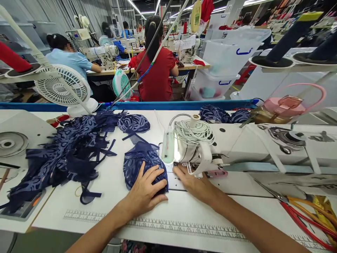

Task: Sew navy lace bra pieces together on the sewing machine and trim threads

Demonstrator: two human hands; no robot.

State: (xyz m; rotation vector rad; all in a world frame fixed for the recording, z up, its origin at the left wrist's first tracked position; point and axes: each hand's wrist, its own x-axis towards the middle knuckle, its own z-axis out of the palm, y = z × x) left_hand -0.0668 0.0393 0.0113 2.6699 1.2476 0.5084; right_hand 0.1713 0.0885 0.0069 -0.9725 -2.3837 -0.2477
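My left hand [146,189] lies with its fingers spread on a navy patterned bra cup [135,161], which has sheer dark mesh along its upper edge. The cup rests on the white table just left of the sewing machine head [195,149]. My right hand [193,182] is at the machine's needle area, with stretched digits pointing left on the bed. Its other fingers are partly hidden by the machine, and I see nothing held there. A pale green lamp [167,146] hangs between the cup and the machine head.
Navy patterned strips [71,147] are heaped at left, beside another cup [134,123]. More navy pieces [214,113] sit behind the machine. Red-handled scissors [297,214] lie at right. A printed ruler [184,228] runs along the front edge. A white fan [63,84] and co-workers are beyond.
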